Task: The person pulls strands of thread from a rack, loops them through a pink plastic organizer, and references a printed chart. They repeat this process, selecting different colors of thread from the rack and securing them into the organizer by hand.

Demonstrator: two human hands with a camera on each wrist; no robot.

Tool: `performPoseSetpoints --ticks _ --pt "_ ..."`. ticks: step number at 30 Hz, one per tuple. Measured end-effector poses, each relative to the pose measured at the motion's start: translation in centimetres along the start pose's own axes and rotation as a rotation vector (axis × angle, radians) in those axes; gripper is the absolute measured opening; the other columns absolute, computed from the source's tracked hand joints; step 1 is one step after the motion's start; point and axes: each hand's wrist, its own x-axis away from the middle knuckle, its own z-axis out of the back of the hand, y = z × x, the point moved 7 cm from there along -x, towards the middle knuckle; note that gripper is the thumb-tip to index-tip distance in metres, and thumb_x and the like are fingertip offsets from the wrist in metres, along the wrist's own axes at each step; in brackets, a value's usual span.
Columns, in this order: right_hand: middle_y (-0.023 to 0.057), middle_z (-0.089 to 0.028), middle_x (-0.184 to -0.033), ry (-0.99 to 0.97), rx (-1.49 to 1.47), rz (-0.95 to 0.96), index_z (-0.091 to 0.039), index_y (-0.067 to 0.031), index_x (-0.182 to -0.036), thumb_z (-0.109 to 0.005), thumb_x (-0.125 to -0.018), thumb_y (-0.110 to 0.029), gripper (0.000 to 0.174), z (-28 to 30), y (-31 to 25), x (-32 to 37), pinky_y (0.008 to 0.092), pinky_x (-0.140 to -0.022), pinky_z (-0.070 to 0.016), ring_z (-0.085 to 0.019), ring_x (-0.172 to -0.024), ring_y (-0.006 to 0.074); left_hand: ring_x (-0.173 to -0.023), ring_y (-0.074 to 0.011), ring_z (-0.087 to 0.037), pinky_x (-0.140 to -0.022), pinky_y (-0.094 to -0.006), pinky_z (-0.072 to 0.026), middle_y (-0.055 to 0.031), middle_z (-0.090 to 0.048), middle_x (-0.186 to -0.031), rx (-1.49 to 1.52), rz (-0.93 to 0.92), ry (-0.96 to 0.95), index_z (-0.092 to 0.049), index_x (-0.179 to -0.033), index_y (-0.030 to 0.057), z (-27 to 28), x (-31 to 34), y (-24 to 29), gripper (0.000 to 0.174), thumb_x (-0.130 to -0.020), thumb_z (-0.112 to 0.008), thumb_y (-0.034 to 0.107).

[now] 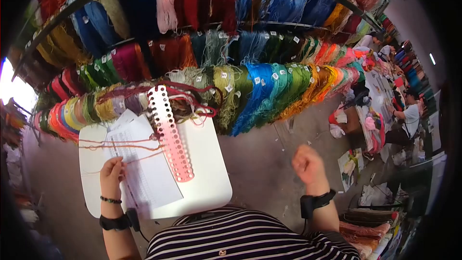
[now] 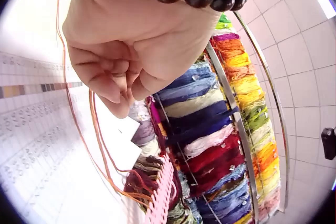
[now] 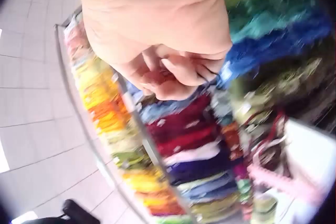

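In the head view my left hand (image 1: 113,168) is over the left part of a white tabletop (image 1: 214,183), its fingertips pinching a thin orange-brown thread (image 1: 144,155). That thread runs to a long pink-and-white card (image 1: 175,149) with rows of holes along both edges. More strands stretch left from the card, and dark red yarn (image 1: 207,110) loops round its upper end. Printed sheets (image 1: 154,183) lie beneath the threads. My right hand (image 1: 309,166) is raised to the right, away from the table. Its fingers (image 3: 173,85) are curled, with nothing visibly held.
Racks of labelled yarn skeins (image 1: 260,91) stand just behind the table, with a metal rail (image 1: 269,24) above. At the right, people sit by a cluttered worktable (image 1: 378,91). Bundled yarn (image 1: 365,231) lies low at the right, beside the person's striped top (image 1: 231,236).
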Motion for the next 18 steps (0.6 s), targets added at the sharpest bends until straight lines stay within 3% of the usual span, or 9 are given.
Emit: performPoseSetpoints --ticks 3,4,5,6,8,10,11,12,18 --pt "0.0049 -0.056 -0.064 0.495 0.786 -0.432 -0.058 -0.0088 -0.073 -0.057 -0.075 -0.006 0.004 18.4 6.3 7.8 0.0324 -0.051 -0.0406 -0.054 -0.057 0.0225 -0.064 -0.0081 -0.054 -0.056 -0.0205 -0.0419 -0.003 -0.064 -0.087 -0.017 -0.01 -0.104 -0.062 -0.107 0.0041 -1.2 -0.7 0.0 0.019 -0.091 -0.057 0.014" --pt "0.0079 -0.059 -0.066 0.397 1.304 -0.496 -0.062 -0.0082 -0.073 -0.058 -0.074 -0.006 0.004 26.1 7.6 10.3 0.0354 -0.054 -0.0438 -0.058 -0.06 0.026 -0.065 -0.0086 -0.055 -0.056 -0.0207 -0.0429 -0.0038 -0.065 -0.088 -0.021 -0.002 -0.138 -0.062 -0.108 0.0039 -1.8 -0.8 0.1 0.019 -0.092 -0.057 0.014" --pt "0.0108 -0.062 -0.067 0.088 2.127 -0.403 -0.065 -0.0076 -0.074 -0.06 -0.072 -0.006 0.006 33.1 9.1 12.3 0.0385 -0.058 -0.0471 -0.061 -0.063 0.0294 -0.066 -0.0092 -0.056 -0.058 -0.0213 -0.0445 -0.0045 -0.066 -0.088 -0.021 0.006 -0.176 -0.062 -0.108 0.0032 -2.4 -0.8 0.1 0.02 -0.092 -0.056 0.014" --pt "0.0138 -0.065 -0.069 0.04 2.549 -0.191 -0.069 -0.007 -0.075 -0.062 -0.071 -0.007 0.008 37.9 9.4 13.8 0.0415 -0.062 -0.0504 -0.064 -0.066 0.0328 -0.067 -0.0093 -0.056 -0.059 -0.0221 -0.0458 -0.0046 -0.066 -0.09 -0.01 0.018 -0.203 -0.061 -0.108 0.0023 -3.0 -0.6 0.4 0.02 -0.092 -0.056 0.014" --pt "0.015 -0.064 -0.064 0.631 1.799 0.214 -0.07 -0.0033 -0.078 -0.064 -0.074 -0.008 0.008 28.9 3.8 12.3 0.0373 -0.056 -0.0469 -0.061 -0.059 0.0305 -0.071 -0.0087 -0.057 -0.063 -0.0218 -0.047 -0.0034 -0.066 -0.092 -0.026 0.059 -0.29 -0.061 -0.108 0.0033 -4.7 0.1 1.2 0.021 -0.093 -0.056 0.016" --pt "0.0138 -0.06 -0.059 0.337 1.824 0.307 -0.069 0.0004 -0.081 -0.066 -0.077 -0.01 0.012 13.0 1.5 6.4 0.0324 -0.051 -0.0417 -0.056 -0.052 0.02 -0.076 -0.0069 -0.057 -0.068 -0.0215 -0.0471 -0.0006 -0.066 -0.097 -0.03 0.114 -0.404 -0.063 -0.109 0.0077 -6.6 0.4 1.3 0.023 -0.093 -0.056 0.023" --pt "0.0143 -0.068 -0.073 0.283 1.527 0.308 -0.068 0.004 -0.088 -0.07 -0.079 -0.014 0.02 6.3 1.3 3.9 0.0292 -0.059 -0.0465 -0.059 -0.059 0.0188 -0.077 -0.0069 -0.057 -0.069 -0.0217 -0.0475 -0.0003 -0.066 -0.098 -0.027 0.133 -0.459 -0.063 -0.108 0.0081 -7.6 0.4 1.1 0.023 -0.093 -0.057 0.024" --pt "0.0057 -0.066 -0.071 0.204 1.412 0.242 -0.068 0.0047 -0.094 -0.068 -0.083 -0.012 0.02 -1.4 1.5 1.9 0.0261 -0.056 -0.0439 -0.055 -0.061 0.0096 -0.079 -0.0075 -0.058 -0.071 -0.0228 -0.0479 -0.0003 -0.066 -0.099 -0.022 0.152 -0.483 -0.062 -0.107 0.0085 -8.4 0.5 0.9 0.023 -0.094 -0.057 0.025" --pt "0.003 -0.065 -0.073 -0.518 1.181 0.113 -0.069 -0.0016 -0.105 -0.061 -0.09 -0.017 0.023 -22.7 12.9 -5.1 0.023 -0.054 -0.0444 -0.054 -0.058 0.0079 -0.095 -0.0124 -0.06 -0.083 -0.0316 -0.0482 -0.0011 -0.063 -0.106 -0.009 0.228 -0.49 -0.057 -0.105 0.011 -11.2 0.9 -1.2 0.022 -0.094 -0.057 0.03"
